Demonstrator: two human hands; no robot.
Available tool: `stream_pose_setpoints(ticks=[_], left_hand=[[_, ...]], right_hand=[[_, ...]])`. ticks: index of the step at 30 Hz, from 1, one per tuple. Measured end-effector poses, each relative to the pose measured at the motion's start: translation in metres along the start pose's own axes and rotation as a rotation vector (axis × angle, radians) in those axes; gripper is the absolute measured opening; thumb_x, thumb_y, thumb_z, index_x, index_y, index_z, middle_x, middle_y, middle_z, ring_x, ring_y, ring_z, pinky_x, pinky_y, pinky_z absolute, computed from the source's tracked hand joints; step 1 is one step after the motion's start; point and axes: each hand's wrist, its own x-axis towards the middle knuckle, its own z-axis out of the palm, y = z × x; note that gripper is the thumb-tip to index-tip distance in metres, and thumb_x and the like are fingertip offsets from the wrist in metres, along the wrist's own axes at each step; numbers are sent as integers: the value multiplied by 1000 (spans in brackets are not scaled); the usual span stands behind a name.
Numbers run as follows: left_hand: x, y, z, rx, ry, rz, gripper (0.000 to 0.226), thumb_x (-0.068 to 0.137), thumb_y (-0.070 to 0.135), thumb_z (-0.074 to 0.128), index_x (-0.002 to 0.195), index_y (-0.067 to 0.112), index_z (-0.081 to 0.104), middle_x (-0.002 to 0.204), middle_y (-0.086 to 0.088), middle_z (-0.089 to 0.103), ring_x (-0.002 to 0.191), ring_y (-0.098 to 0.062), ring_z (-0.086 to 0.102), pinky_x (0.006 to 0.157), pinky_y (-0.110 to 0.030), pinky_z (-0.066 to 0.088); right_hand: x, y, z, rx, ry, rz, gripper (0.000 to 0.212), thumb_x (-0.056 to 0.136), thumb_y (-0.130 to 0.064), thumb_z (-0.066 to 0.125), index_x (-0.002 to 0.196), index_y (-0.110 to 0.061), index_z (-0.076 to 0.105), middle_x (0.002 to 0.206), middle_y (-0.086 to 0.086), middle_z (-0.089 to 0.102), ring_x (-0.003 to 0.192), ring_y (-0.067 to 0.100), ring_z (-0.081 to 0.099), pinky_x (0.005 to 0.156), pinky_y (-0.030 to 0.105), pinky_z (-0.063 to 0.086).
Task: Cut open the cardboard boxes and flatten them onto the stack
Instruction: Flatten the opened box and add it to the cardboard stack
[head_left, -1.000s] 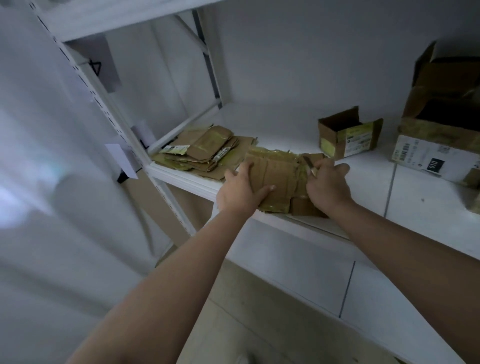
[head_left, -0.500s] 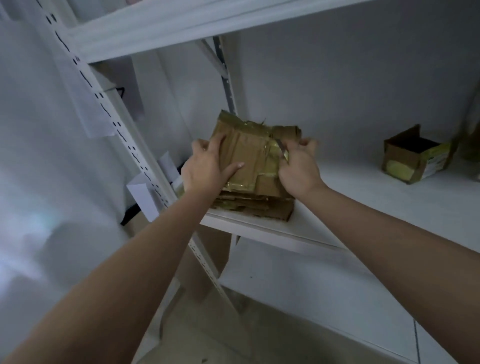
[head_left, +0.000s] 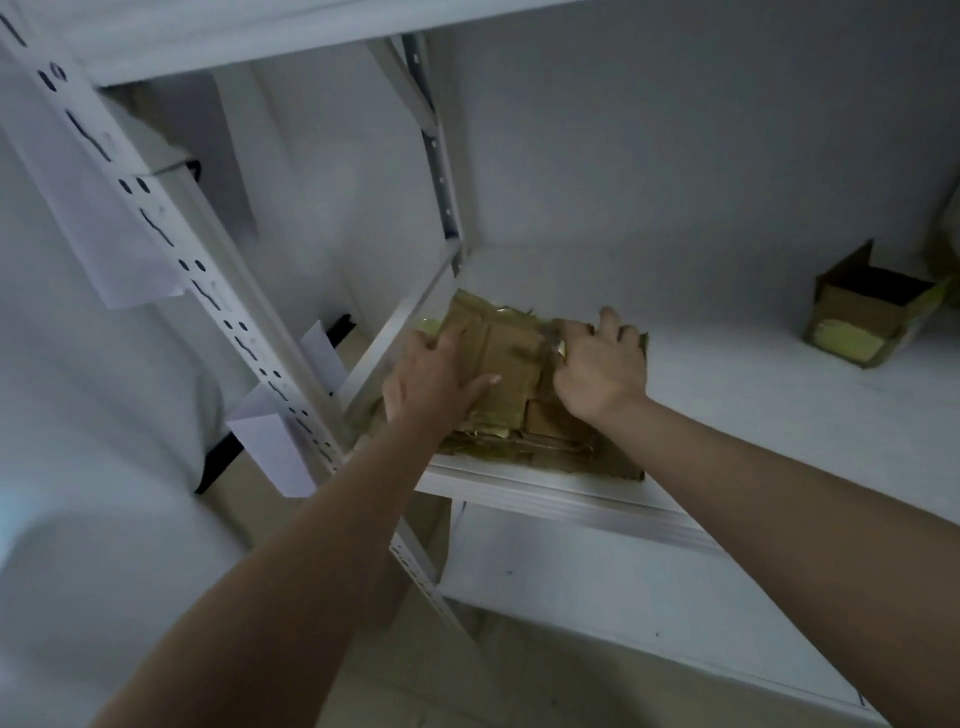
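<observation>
A flattened brown cardboard piece (head_left: 506, 364) with shiny tape lies on top of the stack of flattened cardboard (head_left: 550, 452) in the left corner of the white shelf (head_left: 753, 415). My left hand (head_left: 434, 384) presses palm-down on its left side, thumb spread across the top. My right hand (head_left: 602, 369) rests on its right side with fingers curled. A small shiny cutter tip (head_left: 560, 347) shows by that thumb. An open small cardboard box (head_left: 867, 317) stands further right on the shelf.
A white slotted upright post (head_left: 218, 291) with paper labels stands just left of the stack. A diagonal brace (head_left: 436, 156) runs down the shelf's back left corner. Another shelf board (head_left: 311, 31) hangs overhead, and a lower shelf (head_left: 623, 587) lies beneath.
Both hands lifted the flattened piece from the middle of the shelf, carried it left and lowered it onto the stack. The view swung left with them.
</observation>
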Motion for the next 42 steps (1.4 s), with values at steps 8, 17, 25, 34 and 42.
stream_pose_setpoints(ticks=[8,17,25,34,42], left_hand=[[19,-3,11,187,-75,113,72,88,64,47,145,26,28,158,-15,6,145,-38,9,113,-52,24],[34,-6,62,39,-247,289,60,100,52,14,153,31,-5,162,3,-11,147,-21,-16,118,-48,0],[33,-7,68,-55,-131,288,70,94,64,24,154,32,7,162,7,5,149,-16,-4,118,-47,12],[16,-4,63,-74,79,245,55,93,52,29,138,29,51,145,5,48,138,-21,32,99,-38,42],[19,7,38,12,-246,208,63,94,64,27,149,33,27,160,5,19,148,-22,11,111,-51,29]], right_hand=[[3,23,54,-62,-258,-171,65,101,-30,34,152,-29,-6,158,2,-19,144,26,-22,116,50,-1],[12,30,57,-21,-171,-192,59,97,-39,41,150,-34,15,159,-5,9,146,24,0,116,47,19],[12,35,61,-24,-73,-213,55,93,-38,46,144,-38,26,152,-7,21,141,21,10,109,48,22],[10,36,61,91,-64,-175,60,96,-40,42,149,-28,16,155,-6,22,144,18,8,111,47,22],[23,36,13,356,-253,-77,46,103,-40,26,138,-18,45,141,9,48,133,27,39,103,33,33]])
